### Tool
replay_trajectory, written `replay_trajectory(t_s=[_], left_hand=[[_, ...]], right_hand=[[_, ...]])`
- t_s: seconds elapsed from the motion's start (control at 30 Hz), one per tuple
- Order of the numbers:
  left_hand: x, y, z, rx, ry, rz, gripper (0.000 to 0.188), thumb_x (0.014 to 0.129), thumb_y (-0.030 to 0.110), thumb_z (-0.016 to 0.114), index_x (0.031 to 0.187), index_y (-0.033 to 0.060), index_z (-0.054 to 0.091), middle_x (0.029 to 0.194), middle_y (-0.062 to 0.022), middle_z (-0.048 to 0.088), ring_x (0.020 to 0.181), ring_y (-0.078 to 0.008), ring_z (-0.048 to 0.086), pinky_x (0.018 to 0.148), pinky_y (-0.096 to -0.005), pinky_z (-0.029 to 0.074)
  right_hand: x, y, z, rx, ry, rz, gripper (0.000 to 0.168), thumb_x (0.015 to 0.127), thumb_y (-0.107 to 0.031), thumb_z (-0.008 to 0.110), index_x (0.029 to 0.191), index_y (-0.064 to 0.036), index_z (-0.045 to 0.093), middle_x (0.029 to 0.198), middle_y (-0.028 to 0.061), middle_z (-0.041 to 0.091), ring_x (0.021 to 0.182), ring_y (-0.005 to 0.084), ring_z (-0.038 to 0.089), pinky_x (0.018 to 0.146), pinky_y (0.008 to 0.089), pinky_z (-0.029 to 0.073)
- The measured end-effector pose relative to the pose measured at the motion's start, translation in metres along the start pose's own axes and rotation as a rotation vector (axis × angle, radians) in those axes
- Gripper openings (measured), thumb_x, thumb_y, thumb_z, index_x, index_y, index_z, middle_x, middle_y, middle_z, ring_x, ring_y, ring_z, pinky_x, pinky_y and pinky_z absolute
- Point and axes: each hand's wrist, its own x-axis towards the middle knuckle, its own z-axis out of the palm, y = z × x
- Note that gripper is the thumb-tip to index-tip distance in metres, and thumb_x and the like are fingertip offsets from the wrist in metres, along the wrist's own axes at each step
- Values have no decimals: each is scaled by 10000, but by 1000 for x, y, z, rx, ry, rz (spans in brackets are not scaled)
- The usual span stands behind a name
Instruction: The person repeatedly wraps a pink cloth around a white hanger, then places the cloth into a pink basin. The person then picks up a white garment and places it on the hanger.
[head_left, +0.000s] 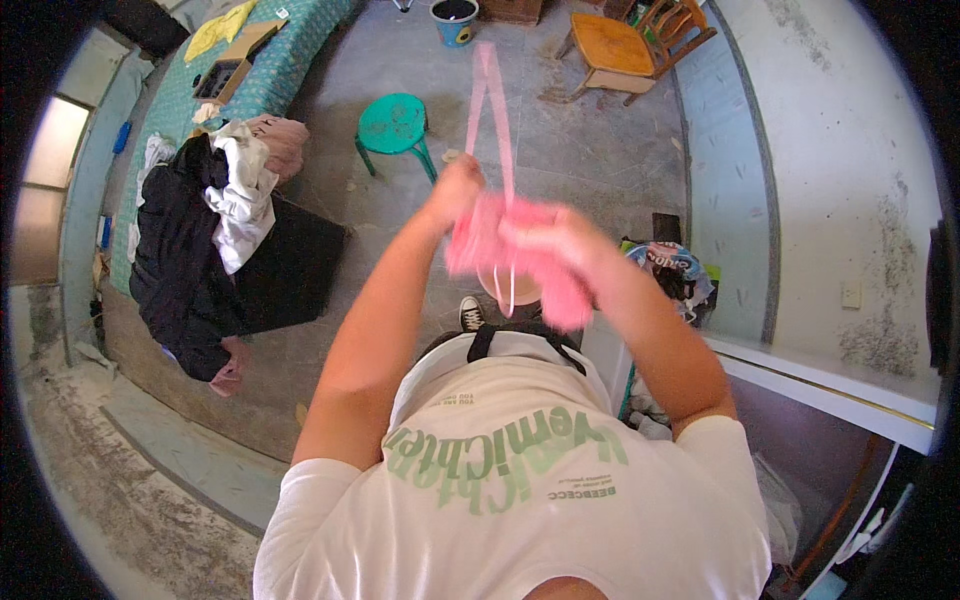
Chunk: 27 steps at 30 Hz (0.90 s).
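Observation:
A bunched pink cloth item (487, 236) with long pink straps is held up in front of my body, blurred by motion. My left hand (459, 184) is closed around its upper left part, near the base of a strap loop. Across the cloth's right side lies my right hand (551, 232), gripping it, though the fingers are blurred. One pink strap loop (491, 105) stretches away beyond my hands over the floor. A thin, paler loop dangles below the cloth, in front of a round, light-coloured object that is partly hidden.
A green stool (392, 124) stands ahead, with a wooden chair (611, 49) and a blue bucket (454, 26) farther off. Black and white clothes (244, 195) are heaped at the left beside a patterned bed (277, 67). Plastic bags (671, 274) lie at the right near a white-edged surface (825, 386).

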Motion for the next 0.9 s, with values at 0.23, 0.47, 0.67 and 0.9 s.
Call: replay_trajectory(t_s=[0.23,0.47,0.67,0.9], left_hand=[[-28,72,43,315,37,-74,103,871,2,532,970,10,555,831,-79,591,733,-193,583,637,-368,487],[-61,30,55,501,-231,115,128,866,-26,530,959,62,529,822,-17,543,751,-133,508,666,-320,464],[-73,29,57,619,-154,191,107,850,-38,513,926,38,509,803,-64,551,789,-165,531,724,-346,475],[-68,43,60,674,-112,209,126,841,-57,509,928,33,510,810,-76,567,780,-168,535,715,-344,472]], right_hand=[[2,42,-2,28,-36,-27,365,950,-117,679,1293,0,629,1212,117,698,1077,211,685,969,363,534],[54,-82,-68,-8,221,-357,382,913,-241,741,1242,-64,659,1121,61,725,990,177,681,869,346,527],[52,-77,-44,74,289,-328,411,894,-303,774,1224,-89,654,1119,32,693,964,162,643,847,324,497],[35,-89,-50,108,331,-327,401,921,-244,740,1270,-76,636,1177,61,702,1058,188,662,927,338,508]])
